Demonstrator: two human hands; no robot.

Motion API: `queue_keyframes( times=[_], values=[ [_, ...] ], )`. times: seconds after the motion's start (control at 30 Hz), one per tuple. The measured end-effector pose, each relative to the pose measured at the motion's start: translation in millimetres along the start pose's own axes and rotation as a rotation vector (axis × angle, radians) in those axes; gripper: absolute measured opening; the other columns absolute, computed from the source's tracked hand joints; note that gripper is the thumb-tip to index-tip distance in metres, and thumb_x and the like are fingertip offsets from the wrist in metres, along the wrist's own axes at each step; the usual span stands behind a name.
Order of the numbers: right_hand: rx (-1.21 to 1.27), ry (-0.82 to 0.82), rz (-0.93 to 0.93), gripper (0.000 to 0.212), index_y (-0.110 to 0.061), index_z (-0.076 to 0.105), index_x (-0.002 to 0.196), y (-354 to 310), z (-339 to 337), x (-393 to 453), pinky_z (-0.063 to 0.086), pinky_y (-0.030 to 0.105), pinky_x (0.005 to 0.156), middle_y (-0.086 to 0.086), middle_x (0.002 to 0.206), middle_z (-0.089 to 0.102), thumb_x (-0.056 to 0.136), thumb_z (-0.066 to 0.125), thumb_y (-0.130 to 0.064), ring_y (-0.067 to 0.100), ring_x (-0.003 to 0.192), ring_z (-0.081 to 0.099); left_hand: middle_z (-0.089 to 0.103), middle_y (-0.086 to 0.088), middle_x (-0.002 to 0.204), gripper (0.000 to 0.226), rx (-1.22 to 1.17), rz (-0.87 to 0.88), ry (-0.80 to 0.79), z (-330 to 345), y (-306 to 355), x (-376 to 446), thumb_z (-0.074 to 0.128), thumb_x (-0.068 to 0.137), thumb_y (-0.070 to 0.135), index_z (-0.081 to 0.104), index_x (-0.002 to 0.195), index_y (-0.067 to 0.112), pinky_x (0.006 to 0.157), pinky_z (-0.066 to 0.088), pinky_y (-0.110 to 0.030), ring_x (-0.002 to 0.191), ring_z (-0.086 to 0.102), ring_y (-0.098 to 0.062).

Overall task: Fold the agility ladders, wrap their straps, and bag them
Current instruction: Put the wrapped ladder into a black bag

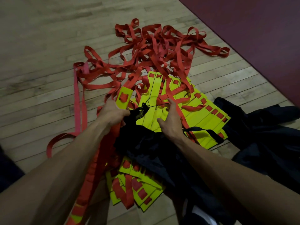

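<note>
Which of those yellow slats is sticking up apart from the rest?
The yellow rung just beyond the left hand tilts up alone, a red strap threaded through its slot; the other rungs lie fanned flat.

Single head-worn view, looking steeply down, close over wooden floor (40, 46)

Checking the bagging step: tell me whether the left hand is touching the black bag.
Touching. The head view shows the left hand closed around the gathered mouth of the black bag, with fabric bunched against its fingers.
</note>
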State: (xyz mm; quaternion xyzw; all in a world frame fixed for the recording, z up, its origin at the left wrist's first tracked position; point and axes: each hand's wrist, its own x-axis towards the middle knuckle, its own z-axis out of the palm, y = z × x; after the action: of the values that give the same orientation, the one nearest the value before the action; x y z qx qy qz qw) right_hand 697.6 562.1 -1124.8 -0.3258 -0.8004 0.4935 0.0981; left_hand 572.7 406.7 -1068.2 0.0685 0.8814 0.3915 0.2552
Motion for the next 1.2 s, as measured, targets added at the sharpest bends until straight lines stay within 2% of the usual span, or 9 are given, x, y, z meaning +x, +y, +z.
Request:
queue_keyframes(
  times=[0.13,0.3,0.43,0.57,0.7,0.8,0.9,1.03,1.2],
  values=[
    [0.01,-0.023,-0.124,0.063,-0.017,0.029,0.143,-7,7,5,0.046,0.021,0.085,0.004,0.13,0.064,0.092,0.065,-0.003,0.012,0.11,0.061,0.052,-0.006,0.04,0.02,-0.064,-0.034,0.021,-12,-4,-4,0.063,0.077,-0.006,0.057,0.062,0.004,0.036,0.038,-0.02,0.03,0.049,-0.014],
    [0.009,-0.13,-0.186,0.017,-0.012,0.056,0.094,-31,46,7,0.049,0.035,0.077,-0.002,0.088,0.07,0.092,0.07,-0.022,0.017,0.088,0.066,0.052,-0.003,0.036,0.016,-0.092,-0.078,0.161,-38,-10,-17,0.064,0.077,0.001,0.06,0.061,0.001,0.036,0.037,-0.019,0.028,0.047,-0.009],
    [0.075,-0.328,-0.113,0.038,-0.02,0.066,0.068,-50,78,-3,0.038,0.021,0.059,-0.012,0.062,0.06,0.095,0.061,-0.046,-0.003,0.062,0.053,0.057,-0.007,0.046,0.006,-0.181,-0.053,0.21,-66,-13,-23,0.068,0.06,0.014,0.063,0.059,0.011,0.052,0.046,-0.028,0.039,0.053,-0.021],
    [0.3,-0.401,-0.089,0.017,-0.013,0.068,0.077,-74,110,-13,0.039,0.018,0.063,-0.01,0.067,0.061,0.09,0.073,-0.023,-0.004,0.062,0.051,0.053,-0.007,0.05,0.024,-0.202,-0.03,0.266,-88,-23,-23,0.065,0.076,-0.003,0.057,0.06,0.013,0.044,0.042,-0.023,0.034,0.049,-0.016],
    [0.159,-0.313,-0.143,0.01,-0.013,0.068,0.09,-79,109,-11,0.039,0.021,0.074,-0.003,0.085,0.066,0.091,0.065,-0.004,0.008,0.082,0.06,0.054,-0.01,0.052,0.022,-0.102,-0.044,0.217,-98,-20,-18,0.069,0.077,0.001,0.056,0.063,0.011,0.045,0.043,-0.024,0.034,0.051,-0.016],
    [0.087,-0.181,-0.143,0.017,-0.01,0.067,0.11,-80,94,-8,0.04,0.017,0.066,0.003,0.094,0.068,0.099,0.054,-0.009,0.013,0.083,0.063,0.053,-0.004,0.047,0.025,0.099,0.022,0.145,-93,-10,-15,0.068,0.075,0.0,0.051,0.059,0.012,0.04,0.039,-0.023,0.033,0.051,-0.014],
    [0.148,-0.218,-0.045,0.011,-0.016,0.051,0.109,-80,83,-11,0.038,0.021,0.06,-0.003,0.087,0.056,0.105,0.043,-0.023,0.009,0.074,0.052,0.051,-0.001,0.049,0.029,0.298,0.094,0.124,-84,-1,-15,0.069,0.075,0.002,0.049,0.057,0.012,0.036,0.035,-0.022,0.04,0.054,-0.017],
    [0.125,-0.305,-0.034,0.048,-0.015,0.038,0.115,-72,74,-14,0.048,0.035,0.069,0.002,0.098,0.061,0.093,0.061,-0.051,0.019,0.085,0.062,0.067,-0.016,0.063,0.013,0.402,0.137,0.119,-78,-5,-16,0.07,0.077,0.004,0.059,0.072,0.0,0.04,0.048,-0.028,0.045,0.063,-0.02],
    [-0.093,-0.177,-0.052,0.02,-0.012,0.046,0.105,-56,68,-6,0.036,0.028,0.065,0.005,0.096,0.059,0.093,0.058,-0.002,0.022,0.086,0.056,0.071,-0.019,0.063,0.013,0.43,0.1,0.069,-76,-21,-16,0.071,0.079,0.005,0.059,0.075,0.003,0.043,0.051,-0.031,0.046,0.068,-0.02]
  ],
)
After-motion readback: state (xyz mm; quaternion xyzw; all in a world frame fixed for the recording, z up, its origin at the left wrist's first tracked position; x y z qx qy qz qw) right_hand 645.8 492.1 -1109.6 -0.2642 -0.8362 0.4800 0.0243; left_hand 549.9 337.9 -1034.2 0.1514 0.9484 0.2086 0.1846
